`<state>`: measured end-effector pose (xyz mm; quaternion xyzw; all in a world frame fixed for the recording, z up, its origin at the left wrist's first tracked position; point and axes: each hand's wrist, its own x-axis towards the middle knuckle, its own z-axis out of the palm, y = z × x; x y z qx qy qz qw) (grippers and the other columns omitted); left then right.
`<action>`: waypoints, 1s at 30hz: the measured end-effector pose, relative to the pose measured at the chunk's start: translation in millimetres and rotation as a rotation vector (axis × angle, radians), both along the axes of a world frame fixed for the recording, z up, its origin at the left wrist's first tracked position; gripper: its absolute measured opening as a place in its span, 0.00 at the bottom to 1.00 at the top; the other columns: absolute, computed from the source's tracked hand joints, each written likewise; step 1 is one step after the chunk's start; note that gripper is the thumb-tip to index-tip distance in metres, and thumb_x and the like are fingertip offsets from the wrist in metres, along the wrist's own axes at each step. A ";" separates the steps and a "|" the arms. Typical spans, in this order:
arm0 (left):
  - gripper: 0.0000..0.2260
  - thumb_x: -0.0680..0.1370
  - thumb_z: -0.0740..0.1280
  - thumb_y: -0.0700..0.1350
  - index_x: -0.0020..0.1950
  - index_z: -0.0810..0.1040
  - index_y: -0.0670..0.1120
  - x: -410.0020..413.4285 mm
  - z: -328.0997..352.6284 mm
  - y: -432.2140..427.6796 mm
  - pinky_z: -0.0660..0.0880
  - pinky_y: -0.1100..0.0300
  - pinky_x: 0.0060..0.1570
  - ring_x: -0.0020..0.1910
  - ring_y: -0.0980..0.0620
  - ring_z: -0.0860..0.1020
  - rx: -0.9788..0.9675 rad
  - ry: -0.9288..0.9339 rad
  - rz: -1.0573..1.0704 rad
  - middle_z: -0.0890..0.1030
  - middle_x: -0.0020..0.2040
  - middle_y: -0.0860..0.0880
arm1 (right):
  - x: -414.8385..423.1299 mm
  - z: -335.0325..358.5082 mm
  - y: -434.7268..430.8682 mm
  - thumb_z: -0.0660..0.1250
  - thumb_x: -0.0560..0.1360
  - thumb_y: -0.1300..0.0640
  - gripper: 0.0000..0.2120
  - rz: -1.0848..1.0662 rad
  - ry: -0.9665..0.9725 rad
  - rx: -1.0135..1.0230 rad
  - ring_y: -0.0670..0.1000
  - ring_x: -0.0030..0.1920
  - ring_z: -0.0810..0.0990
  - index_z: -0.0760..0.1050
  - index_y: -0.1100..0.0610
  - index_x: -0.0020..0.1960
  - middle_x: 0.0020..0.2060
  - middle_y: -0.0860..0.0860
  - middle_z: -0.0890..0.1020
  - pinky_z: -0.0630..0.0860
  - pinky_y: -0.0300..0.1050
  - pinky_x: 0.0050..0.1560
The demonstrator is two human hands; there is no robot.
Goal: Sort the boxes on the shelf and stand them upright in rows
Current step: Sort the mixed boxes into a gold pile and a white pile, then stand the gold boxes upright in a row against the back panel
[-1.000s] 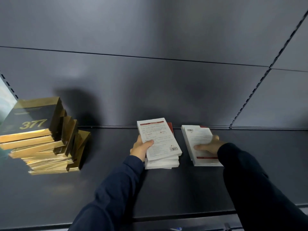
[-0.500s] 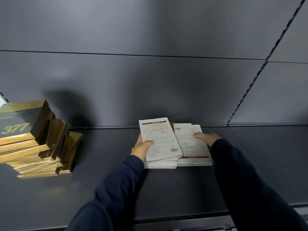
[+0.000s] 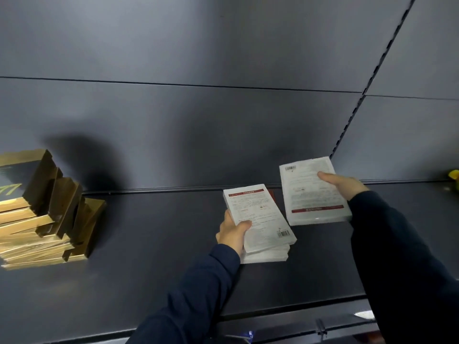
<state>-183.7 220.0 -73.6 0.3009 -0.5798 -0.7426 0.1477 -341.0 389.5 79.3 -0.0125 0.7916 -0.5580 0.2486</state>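
Observation:
A stack of white boxes [image 3: 263,219] with red bands and printed text lies flat at the middle of the dark shelf [image 3: 149,244]. My left hand [image 3: 234,232] grips the stack's left edge, thumb on the top box. Another white box [image 3: 308,194] is tilted up off the shelf just right of the stack, held at its right edge by my right hand [image 3: 342,184]. A messy pile of gold and black boxes [image 3: 42,214] lies flat at the far left of the shelf.
The shelf's dark back wall [image 3: 223,132] rises right behind the boxes. A slotted upright [image 3: 360,108] runs diagonally at the right. A small yellow object [image 3: 454,176] shows at the right edge. The shelf's front rail [image 3: 273,321] carries a small clip.
My right hand slid the single white box against the stack, then lifted it up and to the right, tilted. My left hand stayed on the stack. The view shifted right.

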 end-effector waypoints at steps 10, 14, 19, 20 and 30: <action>0.32 0.73 0.62 0.63 0.71 0.65 0.48 -27.5 30.4 33.5 0.80 0.49 0.48 0.64 0.40 0.74 0.475 0.208 -0.044 0.74 0.66 0.40 | 29.3 -29.7 -21.3 0.73 0.70 0.47 0.19 0.103 -0.011 0.022 0.60 0.47 0.84 0.81 0.64 0.49 0.47 0.59 0.85 0.80 0.55 0.55; 0.29 0.74 0.65 0.56 0.71 0.60 0.51 -29.6 42.3 42.3 0.75 0.48 0.58 0.63 0.44 0.74 0.389 0.216 -0.050 0.74 0.65 0.43 | 26.1 -28.3 -21.9 0.68 0.72 0.40 0.21 0.217 -0.081 0.092 0.54 0.47 0.83 0.80 0.57 0.53 0.48 0.55 0.85 0.81 0.48 0.52; 0.36 0.75 0.66 0.54 0.76 0.52 0.47 -16.2 59.1 37.7 0.65 0.56 0.67 0.65 0.50 0.72 0.152 0.082 -0.130 0.70 0.68 0.50 | 18.4 -26.6 -18.8 0.63 0.75 0.39 0.24 0.301 -0.196 0.064 0.58 0.49 0.82 0.78 0.58 0.58 0.46 0.57 0.85 0.78 0.53 0.57; 0.36 0.77 0.64 0.53 0.77 0.46 0.47 -7.9 62.4 29.2 0.61 0.57 0.69 0.70 0.50 0.67 0.100 0.037 -0.151 0.64 0.73 0.49 | 16.9 -18.5 -23.5 0.63 0.73 0.36 0.28 0.256 -0.136 0.074 0.59 0.51 0.81 0.78 0.58 0.60 0.50 0.58 0.84 0.76 0.55 0.60; 0.15 0.74 0.63 0.52 0.58 0.78 0.49 209.1 41.5 -105.4 0.77 0.61 0.44 0.47 0.52 0.82 0.152 -0.268 -0.206 0.85 0.49 0.45 | 130.7 36.5 -199.5 0.59 0.75 0.36 0.26 0.712 0.068 0.159 0.60 0.61 0.75 0.70 0.49 0.66 0.64 0.51 0.75 0.70 0.52 0.54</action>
